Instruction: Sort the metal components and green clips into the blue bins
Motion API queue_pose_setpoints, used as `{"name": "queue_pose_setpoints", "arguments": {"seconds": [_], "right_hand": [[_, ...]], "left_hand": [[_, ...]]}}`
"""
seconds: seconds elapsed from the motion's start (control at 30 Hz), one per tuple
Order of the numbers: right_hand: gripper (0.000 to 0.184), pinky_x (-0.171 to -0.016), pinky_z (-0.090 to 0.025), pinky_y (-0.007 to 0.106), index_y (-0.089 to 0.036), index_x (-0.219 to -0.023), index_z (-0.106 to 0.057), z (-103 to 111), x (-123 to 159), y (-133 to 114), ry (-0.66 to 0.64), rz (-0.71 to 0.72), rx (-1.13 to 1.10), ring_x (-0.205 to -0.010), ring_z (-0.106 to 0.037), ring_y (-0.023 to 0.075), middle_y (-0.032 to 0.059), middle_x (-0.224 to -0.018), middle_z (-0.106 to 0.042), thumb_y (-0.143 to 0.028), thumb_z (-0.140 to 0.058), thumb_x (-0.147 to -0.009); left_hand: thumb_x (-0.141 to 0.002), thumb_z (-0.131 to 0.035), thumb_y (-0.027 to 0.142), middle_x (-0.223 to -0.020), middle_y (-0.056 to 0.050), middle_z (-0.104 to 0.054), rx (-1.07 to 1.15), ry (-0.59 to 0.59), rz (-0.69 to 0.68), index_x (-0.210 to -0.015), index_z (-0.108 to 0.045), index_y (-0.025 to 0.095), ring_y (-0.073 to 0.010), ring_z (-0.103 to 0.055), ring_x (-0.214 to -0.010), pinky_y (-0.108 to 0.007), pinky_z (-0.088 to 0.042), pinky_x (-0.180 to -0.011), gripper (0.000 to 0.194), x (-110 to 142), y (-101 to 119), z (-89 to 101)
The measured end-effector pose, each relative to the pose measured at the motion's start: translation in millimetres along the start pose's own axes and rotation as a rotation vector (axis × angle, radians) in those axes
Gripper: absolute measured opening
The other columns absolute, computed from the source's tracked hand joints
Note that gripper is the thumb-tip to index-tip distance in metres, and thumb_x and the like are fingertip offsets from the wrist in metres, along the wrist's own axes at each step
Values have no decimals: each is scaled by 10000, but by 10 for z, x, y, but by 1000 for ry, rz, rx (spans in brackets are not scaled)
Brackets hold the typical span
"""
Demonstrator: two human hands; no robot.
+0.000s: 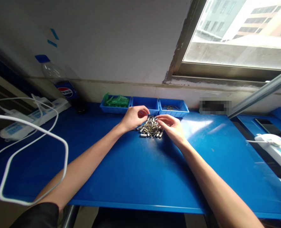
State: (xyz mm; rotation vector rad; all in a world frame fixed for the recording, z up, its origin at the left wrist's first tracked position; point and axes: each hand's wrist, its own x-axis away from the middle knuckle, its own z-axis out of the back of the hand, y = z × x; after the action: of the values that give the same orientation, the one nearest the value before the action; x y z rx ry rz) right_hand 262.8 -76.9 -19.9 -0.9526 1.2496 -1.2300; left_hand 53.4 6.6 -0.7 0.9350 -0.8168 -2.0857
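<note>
A heap of small metal parts (151, 127), some thin brass-coloured pins and some short silver-and-black blocks, lies on the blue table (131, 171). My left hand (134, 117) hovers at the heap's upper left, its fingers curved and a small gap showing between thumb and fingertips. From the other side my right hand (172, 127) reaches to the heap's right edge, thumb and index finger drawn together. Whatever lies between those right fingertips is too small to make out. Behind the heap stand three joined blue bins; the middle bin (145, 102) is partly hidden by my left hand.
Green plastic bags (116, 101) fill the left bin, and thin pins (170, 107) lie in the right one. A cola bottle (65, 88), a power strip (19, 125) and a looping white cable (65, 152) occupy the left. Another power strip (279, 148) sits far right.
</note>
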Motion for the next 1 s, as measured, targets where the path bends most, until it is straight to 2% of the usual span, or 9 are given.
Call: {"name": "queue_pose_setpoints", "arguments": {"seconds": [0.1, 0.2, 0.4, 0.6, 0.67, 0.8, 0.9, 1.0], "right_hand": [[287, -759, -599, 348, -210, -1010, -784, 6, -8, 17, 16, -1, 37, -833, -741, 217, 70, -978, -803, -430, -794, -826], [269, -758, -606, 357, -215, -996, -784, 12, -16, 35, 22, 0, 47, -833, -744, 223, 70, -986, -804, -425, -785, -829], [263, -769, -614, 362, -221, -1003, -785, 8, -18, 51, 10, 4, 38, -838, -743, 221, 64, -998, -800, -427, -775, -840], [258, -758, -615, 357, -216, -983, -788, 0, -14, 38, 7, 6, 21, -816, -741, 218, 65, -968, -798, -426, -785, -833], [258, -760, -616, 358, -217, -979, -787, -2, -16, 42, 7, 6, 20, -815, -742, 219, 66, -968, -799, -432, -785, -835], [278, -771, -614, 357, -218, -1001, -787, 10, -24, 67, 2, 4, 18, -846, -744, 224, 69, -969, -799, -443, -793, -838], [320, -802, -612, 363, -221, -1060, -784, 27, -17, 80, -25, -7, -19, -849, -742, 217, 63, -958, -798, -444, -814, -832], [394, -820, -609, 366, -230, -1142, -777, 32, -2, 74, -75, -30, -79, -836, -741, 207, 58, -973, -805, -452, -835, -822]], "left_hand": [[-805, -633, 84, -896, -53, -779, -294, -109, -50, -915, -769, 165, -177, -722, -785, -277, -578, -784, 193, -3, -72, 67], [-784, -654, 75, -896, -57, -762, -435, -183, -32, -938, -771, 173, -189, -709, -782, -280, -563, -763, 217, 10, -104, 94], [-768, -621, 33, -1002, -65, -725, -509, -134, 28, -998, -755, 182, -171, -680, -746, -272, -541, -697, 305, 71, -63, -11], [-700, -621, 3, -924, -52, -689, -405, -56, 58, -1007, -746, 146, -144, -638, -659, -275, -545, -688, 361, 62, -97, -41], [-705, -626, 4, -915, -45, -684, -347, -5, 17, -1000, -739, 148, -142, -650, -681, -268, -552, -700, 347, 44, -90, -34], [-776, -631, 23, -932, -27, -668, -293, 76, -177, -1058, -684, 169, -139, -667, -772, -245, -551, -741, 322, 27, 18, -25], [-835, -604, 24, -942, -17, -639, -320, 55, -295, -1124, -627, 182, -124, -652, -778, -229, -537, -749, 331, 43, 124, -25], [-873, -574, 22, -964, -25, -635, -365, -14, -342, -1174, -593, 189, -127, -651, -781, -228, -531, -745, 345, 72, 188, -32]]}}
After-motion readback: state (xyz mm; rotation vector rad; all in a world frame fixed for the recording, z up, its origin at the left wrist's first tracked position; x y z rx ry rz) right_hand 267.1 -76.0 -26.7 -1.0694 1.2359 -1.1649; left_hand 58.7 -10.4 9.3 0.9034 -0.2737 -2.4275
